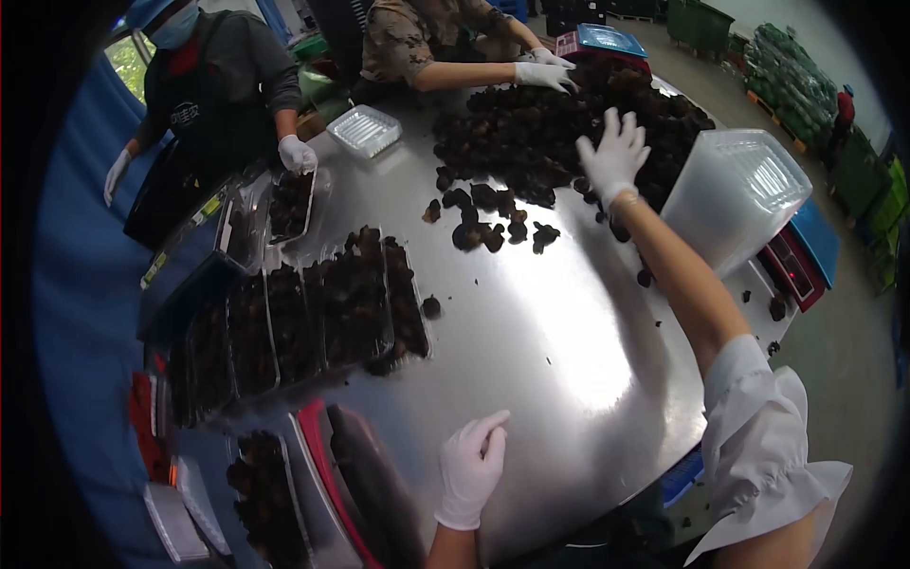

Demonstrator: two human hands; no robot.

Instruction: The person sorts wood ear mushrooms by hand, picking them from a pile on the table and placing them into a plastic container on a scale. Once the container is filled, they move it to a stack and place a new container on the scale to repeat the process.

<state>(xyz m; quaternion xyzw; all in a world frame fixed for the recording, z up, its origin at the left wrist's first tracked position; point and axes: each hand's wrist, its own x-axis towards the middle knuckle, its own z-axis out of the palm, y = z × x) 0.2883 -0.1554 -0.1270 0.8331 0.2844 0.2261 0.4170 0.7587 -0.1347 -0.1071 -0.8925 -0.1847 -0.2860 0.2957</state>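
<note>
My right hand [616,156], in a white glove, reaches to the near edge of a large heap of dark brown mushroom pieces [512,133]. Its fingers are spread, and I see nothing held in them. Several loose dark pieces [479,218] lie on the metal table [493,332] just left of that hand. Low in the view, my left hand [471,471], also gloved in white, hovers by the table's near side with fingers curled in. Nothing shows between its thumb and fingers. Beside my right forearm stands a tall stack of clear plastic trays [725,199].
Filled clear trays [327,313] line the left side, with another filled tray [265,493] at the lower left. An unfilled tray [365,131] sits at the back. A co-worker's gloved hand [545,76] touches the heap; another person holds a tray [292,204]. A red scale [791,266] stands right.
</note>
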